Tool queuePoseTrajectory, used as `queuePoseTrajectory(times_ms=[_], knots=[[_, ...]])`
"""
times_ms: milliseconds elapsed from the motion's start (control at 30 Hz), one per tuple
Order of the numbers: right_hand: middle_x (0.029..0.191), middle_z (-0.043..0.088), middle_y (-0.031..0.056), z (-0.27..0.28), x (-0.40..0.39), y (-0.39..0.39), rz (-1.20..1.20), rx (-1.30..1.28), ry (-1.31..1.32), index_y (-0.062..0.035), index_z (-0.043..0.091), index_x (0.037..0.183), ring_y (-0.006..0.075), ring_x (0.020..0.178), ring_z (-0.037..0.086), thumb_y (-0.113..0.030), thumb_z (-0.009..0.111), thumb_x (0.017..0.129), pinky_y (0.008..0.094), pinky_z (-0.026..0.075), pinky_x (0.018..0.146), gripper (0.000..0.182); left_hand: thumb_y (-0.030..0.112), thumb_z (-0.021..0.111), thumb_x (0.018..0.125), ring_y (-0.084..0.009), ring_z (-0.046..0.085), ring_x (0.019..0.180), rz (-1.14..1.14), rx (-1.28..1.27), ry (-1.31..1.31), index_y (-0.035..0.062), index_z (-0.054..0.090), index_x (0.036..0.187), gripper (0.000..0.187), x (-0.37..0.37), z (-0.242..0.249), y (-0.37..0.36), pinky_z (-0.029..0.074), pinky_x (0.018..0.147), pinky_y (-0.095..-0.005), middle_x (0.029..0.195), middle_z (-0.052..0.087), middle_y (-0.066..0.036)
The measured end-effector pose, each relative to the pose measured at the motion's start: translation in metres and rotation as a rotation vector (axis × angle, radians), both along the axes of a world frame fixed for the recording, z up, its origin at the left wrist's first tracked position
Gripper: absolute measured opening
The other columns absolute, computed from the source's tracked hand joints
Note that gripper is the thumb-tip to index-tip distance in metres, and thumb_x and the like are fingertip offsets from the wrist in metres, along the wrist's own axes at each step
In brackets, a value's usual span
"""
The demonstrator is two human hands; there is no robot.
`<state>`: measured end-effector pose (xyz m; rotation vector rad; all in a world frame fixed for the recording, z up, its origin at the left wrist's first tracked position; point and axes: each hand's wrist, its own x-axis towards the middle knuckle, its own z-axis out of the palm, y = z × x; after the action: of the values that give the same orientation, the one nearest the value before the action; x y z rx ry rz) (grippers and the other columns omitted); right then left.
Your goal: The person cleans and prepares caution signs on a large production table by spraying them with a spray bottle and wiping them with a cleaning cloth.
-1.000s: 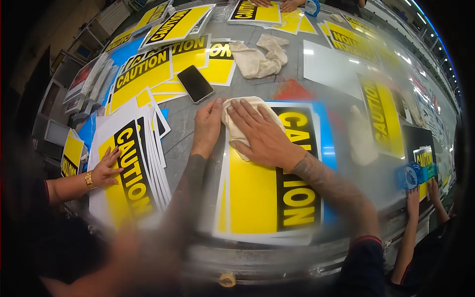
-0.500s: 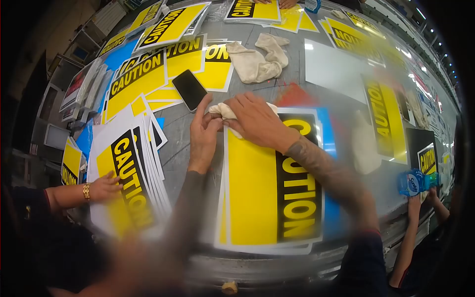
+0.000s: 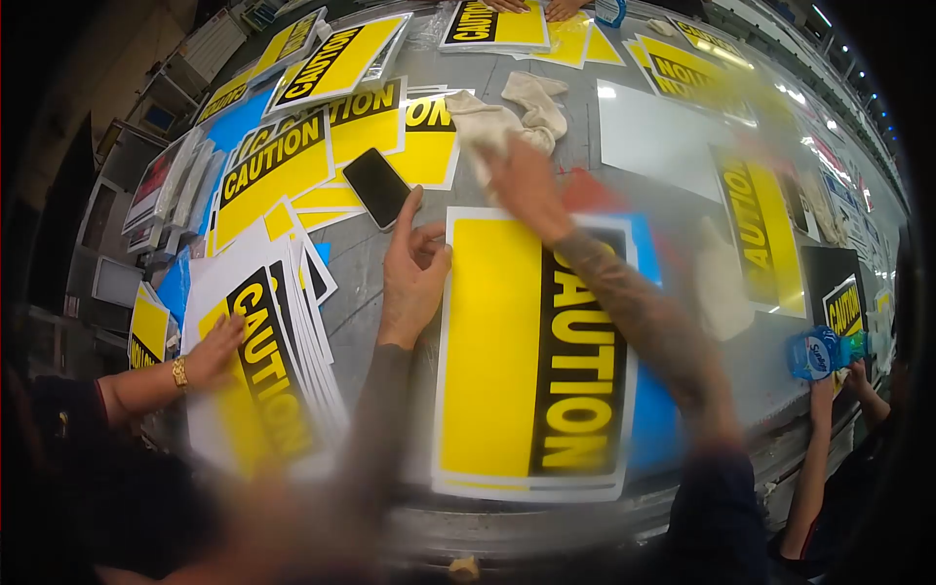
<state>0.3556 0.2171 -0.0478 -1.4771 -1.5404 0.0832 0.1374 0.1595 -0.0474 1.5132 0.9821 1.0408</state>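
Note:
A yellow and black CAUTION sign (image 3: 487, 351) lies on a stack in front of me, blue sheet (image 3: 655, 409) showing along its right side. My left hand (image 3: 414, 278) is at the sign's upper left edge, index finger stretched up, the others loosely curled, nothing held. Beyond the sign's top edge, my right hand (image 3: 526, 185) is smeared by motion, with a blurred white cloth (image 3: 482, 166) at its fingers. That cloth overlaps a crumpled off-white cloth (image 3: 478, 119) on the table. A black phone (image 3: 377, 188) lies just beyond my left fingertip.
At left, another person's hand (image 3: 213, 353) with a gold bracelet rests on a stack of CAUTION signs (image 3: 278, 380). More signs (image 3: 278, 156) spread behind. At right, a person holds a blue bottle (image 3: 814, 353). Hands (image 3: 564, 8) show at the far edge. A white sheet (image 3: 653, 136) lies back right.
My right hand has lifted off the sign's top edge and moved away from me with the cloth. My left hand no longer touches the cloth and has shifted slightly right.

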Motion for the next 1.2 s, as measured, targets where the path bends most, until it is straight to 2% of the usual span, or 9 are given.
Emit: queuePoseTrajectory(times_ms=[33,133,267,400,633,767,1000,1100,1200], knots=[[0.101,0.077,0.0274,0.026,0.010,-0.007,-0.043,-0.081,0.266,-0.0082,0.072,0.124,0.0510,0.095,0.074,-0.040,0.073,0.104,0.0573,0.057,0.078,0.037,-0.007,0.065,0.098,-0.0126,0.066,0.102,-0.002,0.014,-0.002,0.0099,0.037,0.172,0.081,0.001,0.000,0.001,0.054,0.097,-0.0294,0.126,0.075,-0.013],[0.103,0.077,0.0285,0.069,0.040,-0.043,0.058,0.035,0.067,-0.0026,0.068,0.125,0.0519,0.094,0.073,-0.033,0.074,0.103,0.0540,0.058,0.078,0.038,-0.002,0.069,0.099,-0.0166,0.069,0.112,0.017,0.038,-0.025,0.0053,0.056,0.160,0.062,-0.001,-0.003,0.003,0.054,0.101,-0.0311,0.126,0.076,-0.012],[0.135,0.071,0.0237,0.046,0.019,-0.117,0.279,0.047,-0.437,-0.0029,0.066,0.136,0.0449,0.128,0.067,-0.031,0.077,0.100,0.0523,0.053,0.105,0.046,0.008,0.074,0.098,-0.0158,0.074,0.100,0.073,0.092,0.097,0.0037,0.079,0.129,0.032,0.000,-0.013,0.010,0.057,0.092,-0.0321,0.111,0.082,-0.011],[0.172,0.041,0.0246,0.011,-0.035,-0.198,0.580,-0.264,-0.588,0.0007,0.050,0.160,0.0400,0.164,0.034,-0.038,0.068,0.105,0.0580,0.024,0.134,0.070,0.012,0.081,0.098,-0.0105,0.071,0.087,0.149,0.077,0.215,0.0024,0.083,0.122,0.027,0.010,-0.023,0.011,0.057,0.082,-0.0272,0.097,0.081,-0.006],[0.172,0.045,0.0193,0.012,-0.074,-0.271,1.271,-0.346,-0.395,-0.0017,0.048,0.162,0.0339,0.161,0.042,-0.038,0.062,0.109,0.0563,0.026,0.134,0.066,0.016,0.077,0.096,-0.0299,0.075,0.093,0.259,0.258,0.398,0.0159,0.084,0.117,0.022,0.017,-0.019,-0.006,0.058,0.090,-0.0434,0.106,0.078,-0.010],[0.170,0.047,0.0184,0.015,-0.053,-0.230,0.715,-0.306,-0.546,-0.0032,0.050,0.161,0.0331,0.159,0.044,-0.033,0.063,0.108,0.0574,0.029,0.133,0.062,0.015,0.079,0.094,-0.0272,0.073,0.087,0.263,0.474,0.485,0.0135,0.083,0.119,0.025,0.016,-0.023,-0.004,0.058,0.086,-0.0395,0.113,0.077,-0.011],[0.164,0.056,0.0166,0.018,-0.096,-0.266,1.213,-0.294,-0.443,-0.0066,0.059,0.154,0.0310,0.161,0.041,-0.032,0.067,0.103,0.0593,0.029,0.133,0.058,0.017,0.076,0.095,-0.0328,0.075,0.093,0.228,0.274,0.365,0.0130,0.076,0.136,0.042,0.016,-0.020,0.001,0.059,0.092,-0.0433,0.115,0.077,-0.016],[0.162,0.057,0.0156,0.017,-0.087,-0.245,0.925,-0.252,-0.471,-0.0073,0.059,0.155,0.0299,0.160,0.043,-0.033,0.069,0.102,0.0589,0.029,0.132,0.059,0.017,0.074,0.097,-0.0356,0.074,0.103,0.217,0.404,0.430,0.0136,0.071,0.144,0.048,0.014,-0.028,0.001,0.057,0.096,-0.0459,0.117,0.075,-0.016],[0.160,0.058,0.0156,0.005,-0.101,-0.264,1.035,-0.221,-0.490,-0.0079,0.059,0.155,0.0300,0.159,0.044,-0.032,0.070,0.102,0.0582,0.030,0.132,0.059,0.016,0.069,0.100,-0.0391,0.069,0.115,0.209,0.524,0.524,0.0157,0.066,0.149,0.048,0.014,-0.030,0.000,0.055,0.101,-0.0485,0.122,0.071,-0.017]])
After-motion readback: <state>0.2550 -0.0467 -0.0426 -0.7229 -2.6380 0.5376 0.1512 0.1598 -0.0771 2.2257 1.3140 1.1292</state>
